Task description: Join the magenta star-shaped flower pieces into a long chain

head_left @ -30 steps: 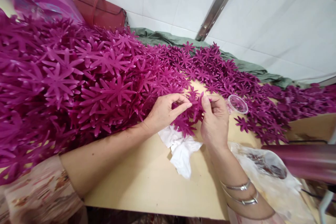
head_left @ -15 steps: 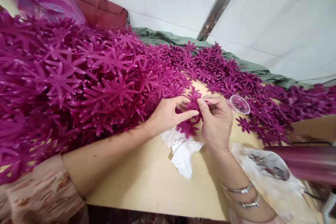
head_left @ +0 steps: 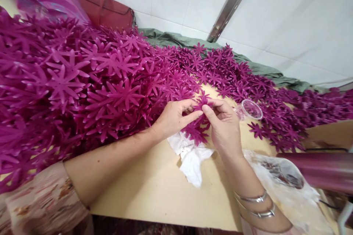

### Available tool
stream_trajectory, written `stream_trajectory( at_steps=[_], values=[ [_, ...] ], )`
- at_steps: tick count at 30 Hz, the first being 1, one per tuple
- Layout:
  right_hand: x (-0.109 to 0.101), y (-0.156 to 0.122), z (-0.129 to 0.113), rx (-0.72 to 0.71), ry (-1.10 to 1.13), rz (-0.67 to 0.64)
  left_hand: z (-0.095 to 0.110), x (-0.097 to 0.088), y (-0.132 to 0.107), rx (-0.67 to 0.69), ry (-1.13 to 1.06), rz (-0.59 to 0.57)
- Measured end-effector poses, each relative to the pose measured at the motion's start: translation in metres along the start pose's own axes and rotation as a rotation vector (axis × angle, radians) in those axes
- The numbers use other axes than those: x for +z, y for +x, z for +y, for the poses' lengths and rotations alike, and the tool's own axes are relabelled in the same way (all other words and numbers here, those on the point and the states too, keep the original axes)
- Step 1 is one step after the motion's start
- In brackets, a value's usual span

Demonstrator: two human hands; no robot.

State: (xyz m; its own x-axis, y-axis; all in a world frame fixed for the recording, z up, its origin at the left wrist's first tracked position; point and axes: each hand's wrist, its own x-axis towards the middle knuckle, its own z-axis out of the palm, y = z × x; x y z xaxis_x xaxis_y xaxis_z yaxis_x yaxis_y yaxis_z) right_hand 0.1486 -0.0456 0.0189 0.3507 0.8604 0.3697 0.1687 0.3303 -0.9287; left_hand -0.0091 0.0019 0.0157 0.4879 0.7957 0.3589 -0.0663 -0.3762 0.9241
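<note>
A big heap of magenta fabric flower petals (head_left: 82,80) covers the left and back of the tan table (head_left: 154,187). My left hand (head_left: 172,119) and my right hand (head_left: 224,126) meet in the middle, both pinching one magenta flower piece (head_left: 202,103) between thumbs and fingers. More petals lie just under the hands, beside a crumpled white cloth (head_left: 190,158). A small clear plastic cup (head_left: 249,109) lies on its side just right of my right hand. Two silver bangles sit on my right wrist.
A red-brown bag (head_left: 106,9) leans on the white tiled wall at the back left. Green cloth (head_left: 171,38) runs under the petals along the wall. A clear plastic bag (head_left: 286,187) and a dark red tube (head_left: 322,170) lie at the right.
My right hand has shifted slightly left and closed in on the left hand, and the flower piece now sits lower and tighter between both sets of fingers.
</note>
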Motion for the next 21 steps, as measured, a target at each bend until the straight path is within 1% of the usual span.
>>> stream_trajectory(
  at_steps=[3, 6, 9, 12, 16, 18, 21],
  values=[
    [-0.003, 0.003, 0.003, 0.003, 0.026, 0.085, -0.001, 0.001, 0.0, -0.027, -0.061, -0.024],
    [-0.008, 0.008, 0.007, -0.009, 0.073, 0.187, -0.004, 0.001, 0.001, -0.023, -0.103, -0.035],
    [-0.011, 0.011, 0.008, -0.003, 0.089, 0.249, -0.006, 0.001, 0.002, -0.009, -0.077, 0.0],
    [-0.011, 0.01, 0.008, -0.01, 0.089, 0.249, -0.01, 0.0, 0.003, -0.013, -0.069, 0.102],
    [-0.009, 0.009, 0.007, -0.045, 0.048, 0.216, -0.014, -0.001, 0.004, -0.009, -0.043, 0.241],
    [-0.009, 0.008, 0.007, -0.054, 0.024, 0.211, -0.013, -0.002, 0.003, 0.021, -0.001, 0.262],
    [-0.008, 0.007, 0.006, -0.063, -0.009, 0.198, -0.008, -0.004, 0.001, 0.043, 0.105, 0.242]
  ],
)
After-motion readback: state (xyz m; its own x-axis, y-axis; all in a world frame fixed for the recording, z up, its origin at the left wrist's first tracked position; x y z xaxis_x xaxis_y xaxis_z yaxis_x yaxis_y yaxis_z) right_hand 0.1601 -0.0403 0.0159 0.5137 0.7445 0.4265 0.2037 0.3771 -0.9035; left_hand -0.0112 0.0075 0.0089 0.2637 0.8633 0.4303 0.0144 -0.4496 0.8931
